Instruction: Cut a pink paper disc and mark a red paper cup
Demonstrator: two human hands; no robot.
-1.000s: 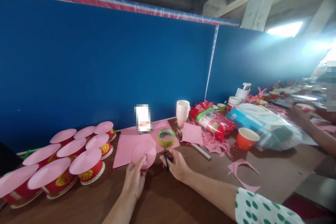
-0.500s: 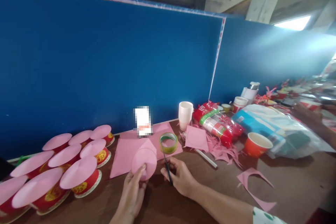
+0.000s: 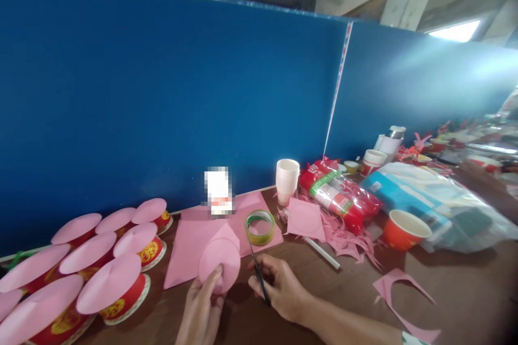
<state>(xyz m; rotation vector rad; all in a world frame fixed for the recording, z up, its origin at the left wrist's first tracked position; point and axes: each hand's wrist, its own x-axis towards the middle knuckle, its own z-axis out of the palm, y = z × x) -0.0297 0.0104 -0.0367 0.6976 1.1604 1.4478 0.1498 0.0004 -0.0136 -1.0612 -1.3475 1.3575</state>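
Spotted sleeve [image 3: 414, 339] has mostly left view

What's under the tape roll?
The tape roll lies on pink paper, and pink shows through its hole. Whatever its band covers can't be seen from this view.

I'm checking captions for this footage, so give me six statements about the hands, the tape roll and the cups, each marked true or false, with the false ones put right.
1. The left hand's grip is on a pink paper piece. True.
2. The other hand holds nothing. False: the right hand's grip is on scissors.
3. The tape roll lies on a pink sheet. True.
4. The left hand's grip touches the tape roll. False: the two are apart.
5. Every cup in view is bare. False: the red cups at the left have pink covers on top.
6. The orange cup stands upright. True.
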